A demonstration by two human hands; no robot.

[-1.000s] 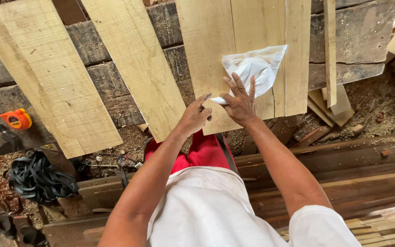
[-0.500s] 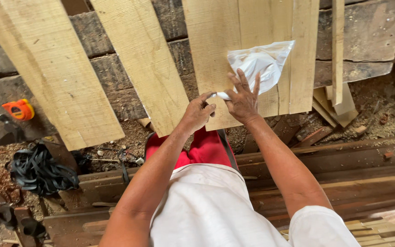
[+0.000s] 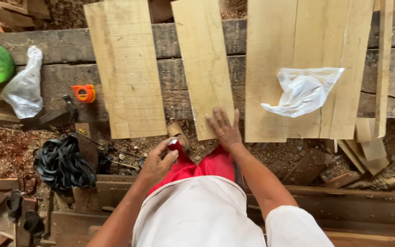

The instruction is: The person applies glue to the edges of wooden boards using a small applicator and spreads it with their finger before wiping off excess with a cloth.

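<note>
A person's right hand (image 3: 225, 128) lies flat, fingers spread, on the near end of a pale wooden plank (image 3: 203, 64), the middle one of several boards laid across dark, weathered beams (image 3: 65, 77). The left hand (image 3: 158, 160) hovers just short of that plank's near edge, its fingers curled narrowly around a small light object (image 3: 173, 142) pinched between thumb and fingertips; what the object is cannot be told. Both arms reach out from a white shirt above red trousers (image 3: 193, 167).

To the left, a wider plank (image 3: 126, 68) lies apart from the middle one, a strip of beam showing between them. To the right, a broad group of boards (image 3: 307, 41) carries a crumpled white plastic bag (image 3: 303, 90), which lies well apart from both hands, and a thin slat (image 3: 382, 68) lies along the group's right side. Short offcuts (image 3: 366, 148) sit below its near right corner.

Farther left, an orange tape measure (image 3: 84, 93) rests on a beam, with another white plastic bag (image 3: 23, 87) and a green item (image 3: 0, 61) at the far left edge. A coil of black strapping (image 3: 62, 162) lies on the sawdust-covered ground (image 3: 1, 151) near the left hand
</note>
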